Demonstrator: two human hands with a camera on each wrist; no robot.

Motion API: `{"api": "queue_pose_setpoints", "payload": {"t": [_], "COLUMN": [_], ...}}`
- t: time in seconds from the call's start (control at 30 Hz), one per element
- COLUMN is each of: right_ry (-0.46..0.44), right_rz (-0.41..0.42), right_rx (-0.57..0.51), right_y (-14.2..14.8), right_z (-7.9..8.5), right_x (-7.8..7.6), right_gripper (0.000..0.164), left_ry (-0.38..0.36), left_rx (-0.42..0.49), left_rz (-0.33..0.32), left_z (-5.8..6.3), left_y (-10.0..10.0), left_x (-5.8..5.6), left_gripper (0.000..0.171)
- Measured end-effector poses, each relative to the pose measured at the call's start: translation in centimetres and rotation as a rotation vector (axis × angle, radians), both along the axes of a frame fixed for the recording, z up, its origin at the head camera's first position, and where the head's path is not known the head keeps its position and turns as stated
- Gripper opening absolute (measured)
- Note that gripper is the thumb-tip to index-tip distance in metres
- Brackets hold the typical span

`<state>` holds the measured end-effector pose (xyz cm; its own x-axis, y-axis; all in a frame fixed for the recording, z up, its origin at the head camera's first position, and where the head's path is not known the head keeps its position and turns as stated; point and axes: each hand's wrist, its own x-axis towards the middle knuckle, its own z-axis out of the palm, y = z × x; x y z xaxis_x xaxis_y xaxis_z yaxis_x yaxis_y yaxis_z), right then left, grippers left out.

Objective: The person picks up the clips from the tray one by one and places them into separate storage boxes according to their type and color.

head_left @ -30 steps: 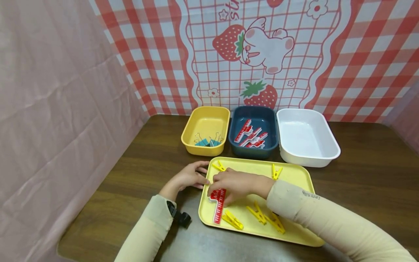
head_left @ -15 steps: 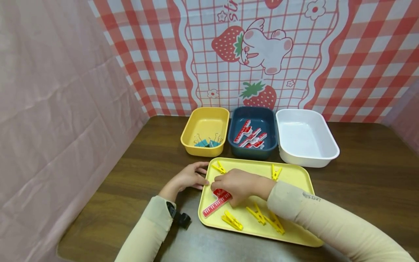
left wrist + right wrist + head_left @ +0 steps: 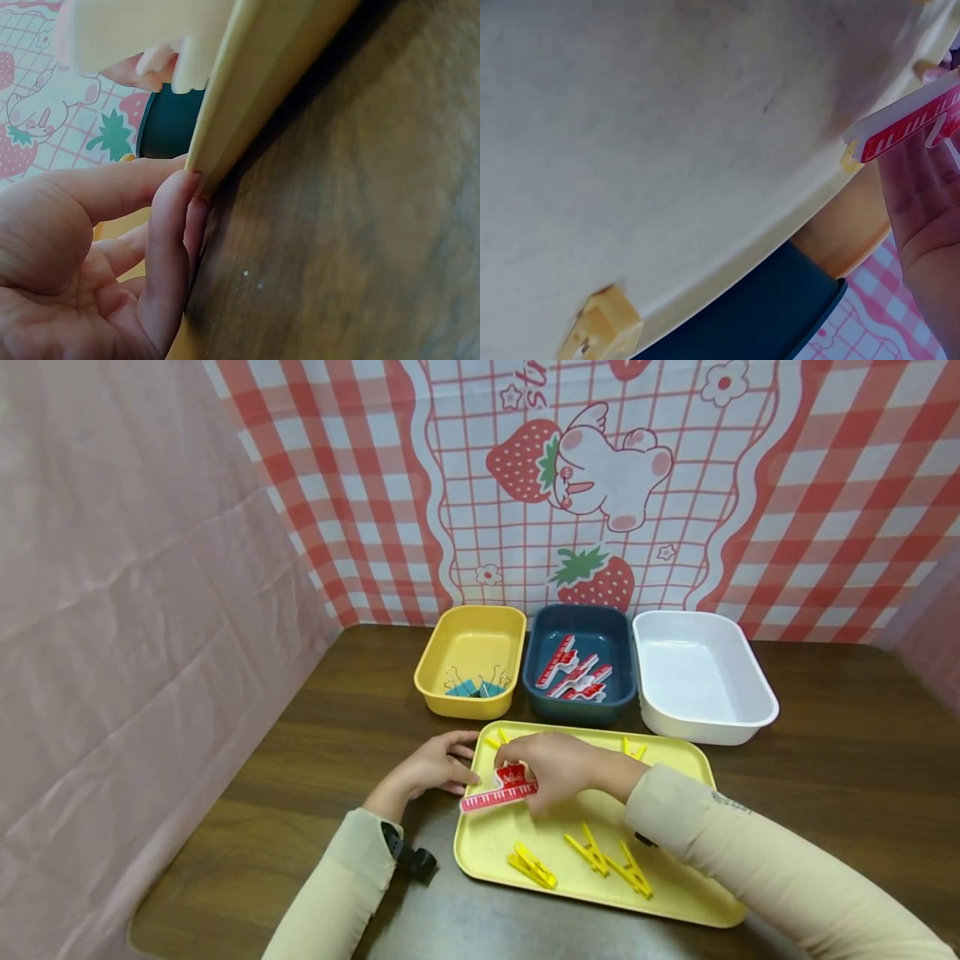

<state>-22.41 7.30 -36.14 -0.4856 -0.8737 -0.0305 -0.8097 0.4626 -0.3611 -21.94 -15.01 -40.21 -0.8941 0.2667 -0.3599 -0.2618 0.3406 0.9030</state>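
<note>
My right hand (image 3: 555, 766) pinches a red and white piano-shaped clip (image 3: 498, 794) over the left part of the yellow tray (image 3: 675, 860). The clip's keyboard edge shows toward the tray in the right wrist view, clear of the fingers. At the tray's left edge, my left hand (image 3: 431, 766) holds the rim, with thumb and a fingertip meeting there in the left wrist view. Yellow clothespins lie on the tray: one (image 3: 532, 866) near the front left, two crossing close together (image 3: 588, 850) at the front middle, and others at the back, partly covered by the right hand and forearm.
Behind the tray stand three bins side by side. The yellow bin (image 3: 431, 695) has teal binder clips (image 3: 476, 688), the dark blue bin (image 3: 581, 713) several red piano-shaped clips (image 3: 577, 675). A white bin (image 3: 708, 732) stands at right. A checked cloth (image 3: 352, 502) hangs behind.
My right hand has taken up the red piano-shaped clip from the tray, turned it toward level and brought it slightly back toward the bins. The left hand stays put.
</note>
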Motion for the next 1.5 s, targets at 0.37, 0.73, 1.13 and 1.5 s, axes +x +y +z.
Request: {"api": "queue_pose_setpoints", "payload": {"t": [0.37,0.73,1.13,1.5], "right_ry": [-0.056,-0.186,-0.143,-0.179], "right_rz": [-0.135,-0.301,-0.473,-0.639], "right_rx": [-0.147,-0.342,-0.386,-0.422], "right_y": [1.0,1.7,2.4,3.0], "right_z": [0.1,0.4,1.2,1.7], "right_x": [-1.3,-2.1,-3.1,-4.0], "right_gripper": [0.051,0.044,0.048,0.049], "left_ry": [0.006,-0.004,0.008,0.008], "left_rx": [0.004,-0.007,-0.016,-0.010], "left_rz": [0.001,0.014,-0.010,-0.009], "left_z": [-0.3,-0.1,0.2,0.0], "left_y": [0.0,0.1,0.1,0.1], "left_x": [0.0,0.1,0.1,0.0], "left_gripper": [0.067,0.069,0.070,0.070]}}
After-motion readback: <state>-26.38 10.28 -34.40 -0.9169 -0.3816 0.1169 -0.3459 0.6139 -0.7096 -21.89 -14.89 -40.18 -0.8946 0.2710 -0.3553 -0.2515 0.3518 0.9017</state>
